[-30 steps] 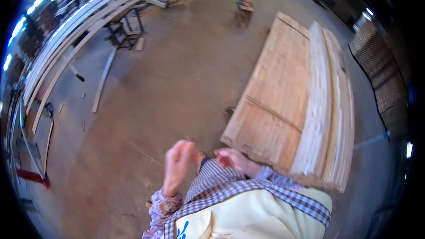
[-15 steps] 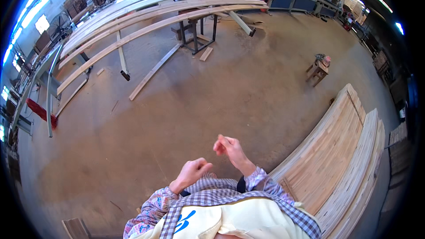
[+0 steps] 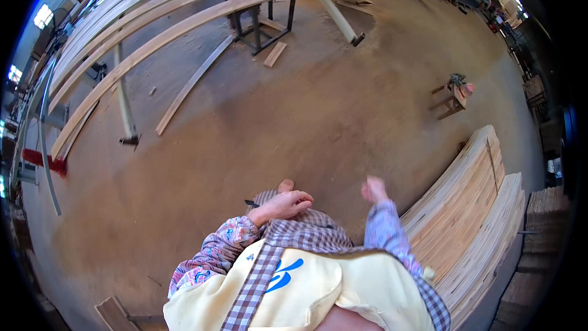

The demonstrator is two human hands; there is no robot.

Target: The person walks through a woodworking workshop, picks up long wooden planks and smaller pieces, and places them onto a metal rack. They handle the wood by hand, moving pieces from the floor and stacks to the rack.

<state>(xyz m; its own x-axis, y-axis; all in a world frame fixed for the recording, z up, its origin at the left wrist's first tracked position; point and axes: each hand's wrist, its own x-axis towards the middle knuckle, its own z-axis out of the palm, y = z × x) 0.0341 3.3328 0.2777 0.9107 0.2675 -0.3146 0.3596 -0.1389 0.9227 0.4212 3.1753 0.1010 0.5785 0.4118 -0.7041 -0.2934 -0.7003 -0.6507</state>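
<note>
My left hand (image 3: 285,205) is in front of the checked apron (image 3: 303,228), its fingers loosely bent and pointing right. I see nothing in it. A small dark thing (image 3: 251,203) shows beside its wrist; I cannot make out what it is. Out to the right, my right hand (image 3: 374,189) hangs over the floor, slightly blurred, with the fingers curled in and no object visible. Nearest to it is a stack of pale wooden boards (image 3: 456,227). Both forearms wear patterned sleeves. The tip of a foot (image 3: 286,185) shows beyond my left hand.
Long wooden strips (image 3: 202,19) lie across stands at the far left. A loose plank (image 3: 193,86) and a short offcut (image 3: 275,54) are on the floor. A small wooden stool (image 3: 450,99) carries some objects at right. A red brush-like thing (image 3: 44,162) is at far left.
My hands have moved apart: the right one swung out to the right, the left one shifted slightly right and up. The stands and strips appear nearer, and the view has tilted down.
</note>
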